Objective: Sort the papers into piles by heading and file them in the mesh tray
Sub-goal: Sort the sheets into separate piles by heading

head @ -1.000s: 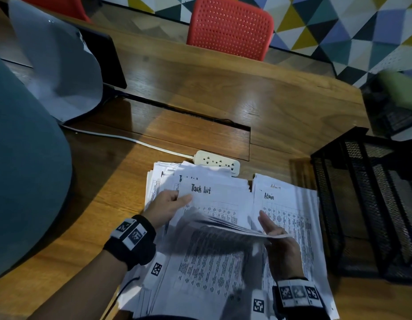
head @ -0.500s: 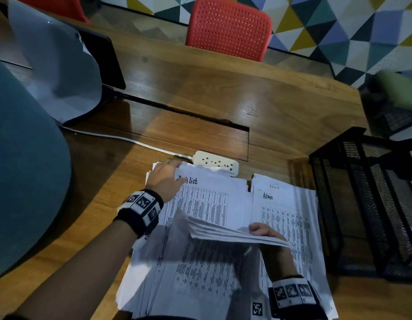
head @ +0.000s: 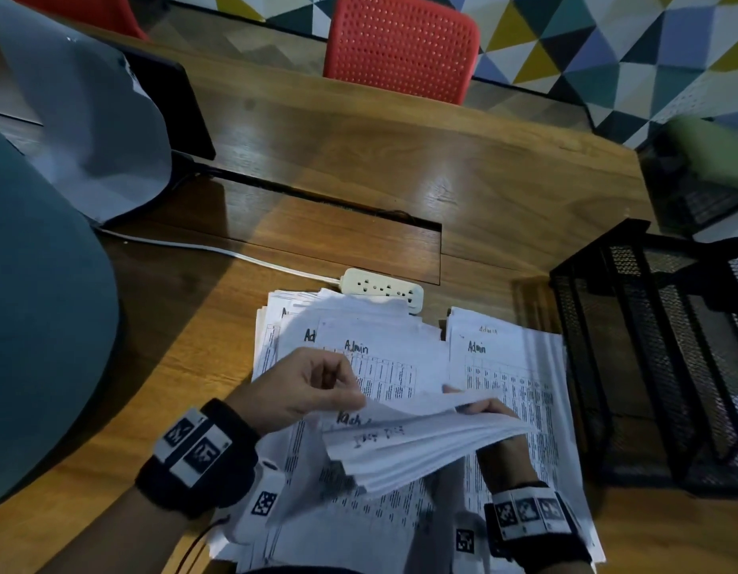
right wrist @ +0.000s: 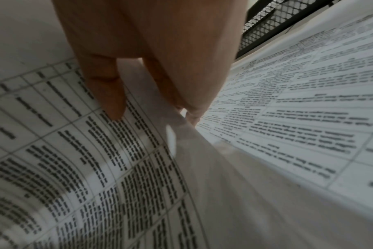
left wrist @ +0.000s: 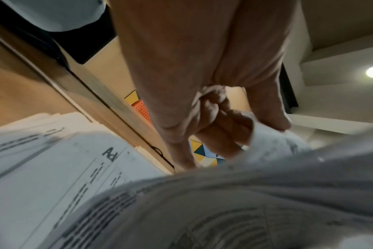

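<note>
Head view: fingers of the left hand (head: pixel 305 387) are curled, thumb against fingertips, pinching the raised edge of the topmost white printed sheet (head: pixel 384 408), presumably to peel it off singly and read its heading. Fingers of the right hand (head: pixel 493 412) curl round the right edge of the lifted sheaf of white tabulated papers (head: pixel 417 453), holding it fanned above the tabletop (head: pixel 359 159) so that headings show; "Task list" can be read on the sheaf. Right wrist view: one finger (right wrist: pixel 109 94) lies on the printed face while the others tuck beneath the fold. Below the sheaf lies the flat pile headed "Admin" (head: pixel 379 350), near the front edge of the tabletop; a second "Admin" pile (head: pixel 508 366) lies just beside it, toward the right edge. Neither is yet filed: the black wire mesh tray (head: pixel 665 366) stands at the right edge, near the piles, with no paper visible inside. A cream power strip (head: pixel 382 287) lies just beyond the piles.
</note>
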Tool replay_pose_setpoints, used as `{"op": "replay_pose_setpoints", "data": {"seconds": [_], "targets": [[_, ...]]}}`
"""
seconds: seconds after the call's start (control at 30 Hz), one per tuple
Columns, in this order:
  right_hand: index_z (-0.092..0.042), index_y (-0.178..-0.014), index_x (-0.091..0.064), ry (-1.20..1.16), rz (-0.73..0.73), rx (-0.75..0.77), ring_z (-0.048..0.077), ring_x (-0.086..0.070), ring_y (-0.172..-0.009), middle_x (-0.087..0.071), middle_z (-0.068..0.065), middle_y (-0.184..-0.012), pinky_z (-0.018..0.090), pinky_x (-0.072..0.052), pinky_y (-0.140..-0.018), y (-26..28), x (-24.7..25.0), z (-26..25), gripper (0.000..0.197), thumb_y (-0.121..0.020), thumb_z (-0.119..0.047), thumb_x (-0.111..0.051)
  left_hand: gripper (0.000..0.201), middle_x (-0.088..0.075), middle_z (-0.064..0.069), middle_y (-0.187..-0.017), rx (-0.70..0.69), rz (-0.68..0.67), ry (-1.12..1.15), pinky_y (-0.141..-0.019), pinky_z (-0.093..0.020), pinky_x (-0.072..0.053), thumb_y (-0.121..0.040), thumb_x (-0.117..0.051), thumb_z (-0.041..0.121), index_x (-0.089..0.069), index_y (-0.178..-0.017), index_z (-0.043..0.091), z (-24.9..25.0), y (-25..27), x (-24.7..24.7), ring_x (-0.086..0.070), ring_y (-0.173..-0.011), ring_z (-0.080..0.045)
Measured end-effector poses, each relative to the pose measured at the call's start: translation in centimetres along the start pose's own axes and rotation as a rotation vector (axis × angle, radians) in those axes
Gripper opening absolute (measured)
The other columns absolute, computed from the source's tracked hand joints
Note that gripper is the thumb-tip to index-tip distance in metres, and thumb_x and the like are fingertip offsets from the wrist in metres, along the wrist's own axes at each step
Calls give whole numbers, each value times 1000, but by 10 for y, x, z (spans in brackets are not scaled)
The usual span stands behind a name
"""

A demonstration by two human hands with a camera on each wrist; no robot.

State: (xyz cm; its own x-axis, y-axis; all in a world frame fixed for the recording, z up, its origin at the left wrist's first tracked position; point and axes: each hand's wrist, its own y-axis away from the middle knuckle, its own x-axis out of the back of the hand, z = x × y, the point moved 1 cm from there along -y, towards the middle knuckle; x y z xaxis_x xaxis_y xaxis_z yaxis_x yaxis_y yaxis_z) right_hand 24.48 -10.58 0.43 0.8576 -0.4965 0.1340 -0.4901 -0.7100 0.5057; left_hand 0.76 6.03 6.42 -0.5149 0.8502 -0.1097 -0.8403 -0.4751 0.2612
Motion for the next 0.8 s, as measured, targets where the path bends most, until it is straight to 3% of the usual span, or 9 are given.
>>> {"op": "replay_pose_setpoints", "data": {"seconds": [0.07, 0.13, 0.23, 0.33, 0.43, 0.53, 0.6, 0.67, 0.8], "targets": [[-8, -92, -69, 184, 80, -173, 36, -65, -92, -65, 34, -98, 43, -50, -83, 6, -1, 4, 33, -95, 7, -40, 19, -70, -4, -81, 10, 58, 81, -77, -31, -51, -94, -63, 24, -68, -85, 9, -7, -1, 2, -66, -78, -16], [-3, -81, -62, 4, 193, -26, 29, -64, -71, -65, 20, -72, 34, -47, -65, -3, 1, 2, 6, -85, 1, -62, 41, -73, -7, -103, 67, 157, 207, -90, -42, -49, -92, -57, 53, -71, -99, 14, -20, -2, 8, -68, -97, -25], [3, -86, -57, -254, 81, 53, 27, -67, -71, -68, 14, -74, 33, -54, -63, -5, 24, 11, 59, -43, -22, -89, 75, -71, -6, -119, 141, 153, 218, -97, -46, -51, -70, -59, 82, -66, -116, 23, -36, 0, 13, -67, -110, -28], [1, -94, -61, -83, -42, -14, 27, -71, -81, -74, 10, -84, 33, -55, -67, 0, 9, 15, 64, -45, -33, -85, 76, -68, 5, -125, 275, 62, 68, -102, -51, -49, -68, -74, 70, -55, -131, 31, -49, 9, 5, -66, -115, -16], [-4, -100, -63, 10, -43, -36, 23, -68, -78, -72, 6, -83, 35, -53, -66, 5, -2, 13, 58, -57, -38, -81, 79, -47, 12, -149, 306, 34, -195, -115, -47, -37, -81, -73, 56, -37, -147, 33, -58, 13, -18, -46, -136, -8], [-5, -106, -64, -129, 11, -30, 25, -67, -89, -72, 6, -92, 40, -52, -76, 4, -14, -1, 43, -72, -28, -78, 31, -65, 8, -128, 161, 231, -141, -100, -38, -52, -96, -61, 23, -53, -124, 34, -37, 9, -33, -63, -115, -7], [-8, -106, -65, -170, 77, 7, 23, -67, -93, -71, 7, -100, 37, -52, -79, 1, -19, -11, 25, -88, -25, -66, 22, -77, 10, -98, 102, 401, 18, -74, -26, -59, -95, -62, 13, -62, -109, 29, -21, 6, -18, -72, -90, -6], [-9, -102, -63, -32, 206, 69, 25, -64, -91, -68, 7, -97, 31, -51, -73, -4, -20, -19, 20, -92, -26, -61, 18, -76, 7, -81, 100, 582, 86, -61, -23, -55, -90, -69, 13, -65, -106, 18, -10, 8, 17, -73, -76, -12], [-11, -112, -53, 467, 368, -59, 21, -58, -91, -60, 2, -100, 28, -42, -76, -14, -21, -18, 50, -80, -43, -73, 17, -69, -13, -91, 217, 871, -377, -75, -34, -46, -86, -64, 7, -63, -103, 12, -11, 28, 104, -61, -82, -29]]}}
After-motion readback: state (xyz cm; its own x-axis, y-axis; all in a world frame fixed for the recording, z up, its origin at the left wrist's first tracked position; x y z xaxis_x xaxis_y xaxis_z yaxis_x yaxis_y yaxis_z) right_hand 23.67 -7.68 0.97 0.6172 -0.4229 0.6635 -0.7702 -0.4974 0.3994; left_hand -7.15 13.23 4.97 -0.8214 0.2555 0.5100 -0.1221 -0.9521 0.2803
